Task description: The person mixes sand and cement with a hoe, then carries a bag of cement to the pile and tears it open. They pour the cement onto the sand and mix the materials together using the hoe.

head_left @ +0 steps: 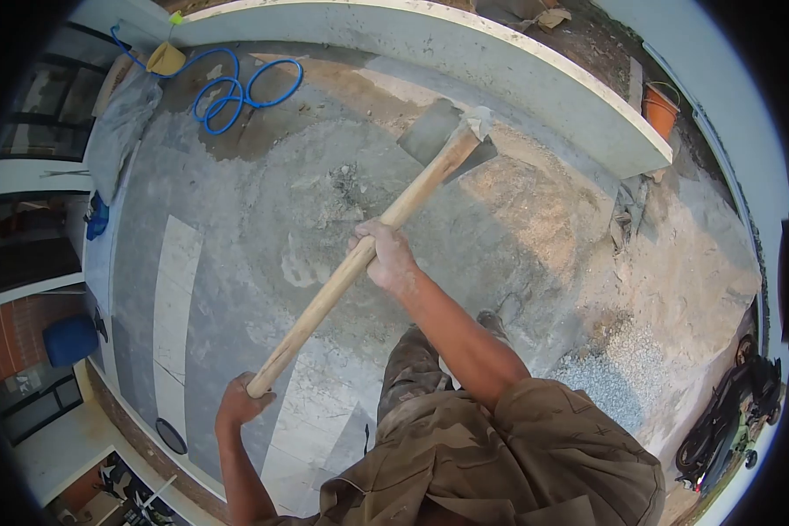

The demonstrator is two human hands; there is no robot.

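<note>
A long wooden handle (324,298) runs diagonally across the view, with a flat grey metal hoe blade (428,133) at its upper right end. My left hand (243,401) is wrapped round the handle's lower end. Farther up, near the middle of the handle, my right hand (386,254) grips it. The blade is over the far side of a grey, powdery patch of mix (324,188) spread on the ground; whether it touches the ground I cannot tell.
A low wall (517,79) curves behind the blade. Blue hose (223,103) and a yellow bucket (165,59) lie at the upper left. Gravel (605,373) is at the right, a motorcycle (728,421) beyond it. An orange bucket (660,112) stands behind the wall.
</note>
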